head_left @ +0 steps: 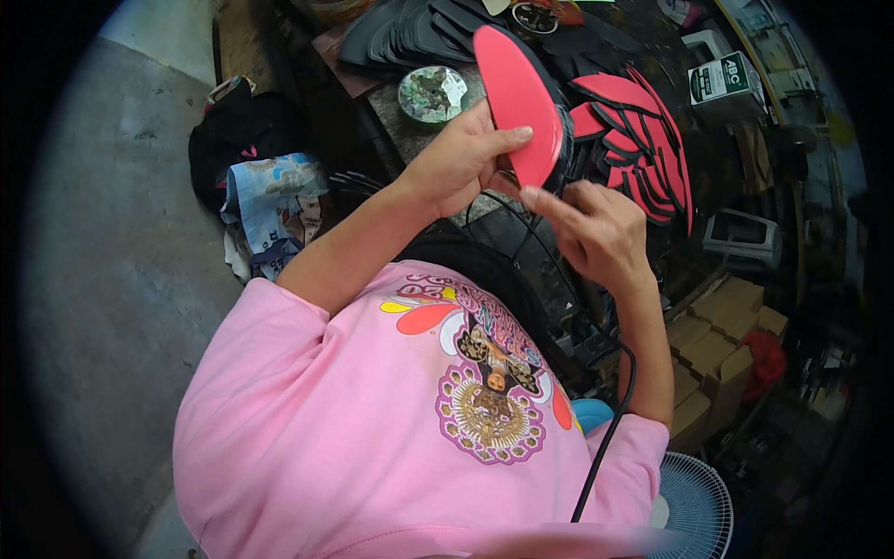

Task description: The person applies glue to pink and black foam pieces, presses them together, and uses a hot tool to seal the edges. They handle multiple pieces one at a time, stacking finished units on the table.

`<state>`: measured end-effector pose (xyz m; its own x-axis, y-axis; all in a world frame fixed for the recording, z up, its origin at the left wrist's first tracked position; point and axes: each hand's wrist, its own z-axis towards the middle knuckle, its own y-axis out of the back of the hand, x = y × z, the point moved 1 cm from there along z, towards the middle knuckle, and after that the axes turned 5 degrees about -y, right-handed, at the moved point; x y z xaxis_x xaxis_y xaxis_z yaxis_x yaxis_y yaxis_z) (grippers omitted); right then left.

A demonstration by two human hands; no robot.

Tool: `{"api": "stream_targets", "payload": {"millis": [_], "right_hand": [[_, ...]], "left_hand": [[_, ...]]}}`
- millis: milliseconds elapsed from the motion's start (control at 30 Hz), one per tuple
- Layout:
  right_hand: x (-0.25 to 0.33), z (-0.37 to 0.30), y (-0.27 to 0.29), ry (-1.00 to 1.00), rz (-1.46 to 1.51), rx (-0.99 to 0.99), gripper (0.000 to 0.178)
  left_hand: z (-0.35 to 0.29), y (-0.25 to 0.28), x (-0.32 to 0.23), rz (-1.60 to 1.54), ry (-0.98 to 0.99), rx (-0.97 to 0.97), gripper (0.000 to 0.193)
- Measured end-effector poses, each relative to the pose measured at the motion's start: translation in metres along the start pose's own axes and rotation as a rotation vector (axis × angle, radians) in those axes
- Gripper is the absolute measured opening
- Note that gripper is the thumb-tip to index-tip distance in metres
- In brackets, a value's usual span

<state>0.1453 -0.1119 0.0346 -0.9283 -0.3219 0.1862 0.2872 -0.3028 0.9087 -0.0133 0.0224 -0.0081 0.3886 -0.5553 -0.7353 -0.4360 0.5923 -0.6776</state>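
Observation:
A red-faced insole with a dark edge is held up in front of me, tilted, its broad end pointing up and away. My left hand is closed on its left side, with the thumb on the red face and the other fingers hidden behind. At the lower tip, my right hand is closed, a fingertip against the insole's edge and the other fingers curled. Whether those curled fingers hold anything else is hidden. Just beyond on the right lies a spread pile of red and black insoles.
Stacked black insoles lie at the back, near a round tin with a stained inside. Cardboard boxes and a fan stand at the right. A dark cable hangs beside my right arm. Cloths and a bag are at the left.

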Motion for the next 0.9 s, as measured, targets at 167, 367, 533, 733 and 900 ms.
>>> {"api": "stream_targets", "payload": {"millis": [167, 367, 533, 733, 900], "right_hand": [[-0.029, -0.01, -0.012, -0.266, -0.101, 0.054, 0.063], [-0.06, -0.028, -0.028, -0.631, 0.375, 0.025, 0.062], [-0.056, -0.028, -0.027, -0.948, 1.453, -0.279, 0.085], [-0.083, -0.006, -0.002, -0.792, 1.478, -0.573, 0.092], [-0.162, -0.011, 0.034, -0.66, 1.303, -0.962, 0.086]], "left_hand": [[-0.006, -0.005, 0.003, -0.034, 0.13, 0.1, 0.043], [-0.011, 0.006, -0.004, 0.165, 0.234, 0.161, 0.056], [-0.009, 0.002, 0.008, 0.292, 0.404, 0.309, 0.064], [-0.001, 0.003, 0.011, 0.401, 0.215, 0.148, 0.052], [-0.004, 0.022, 0.007, 0.499, 0.15, 0.071, 0.047]]}}
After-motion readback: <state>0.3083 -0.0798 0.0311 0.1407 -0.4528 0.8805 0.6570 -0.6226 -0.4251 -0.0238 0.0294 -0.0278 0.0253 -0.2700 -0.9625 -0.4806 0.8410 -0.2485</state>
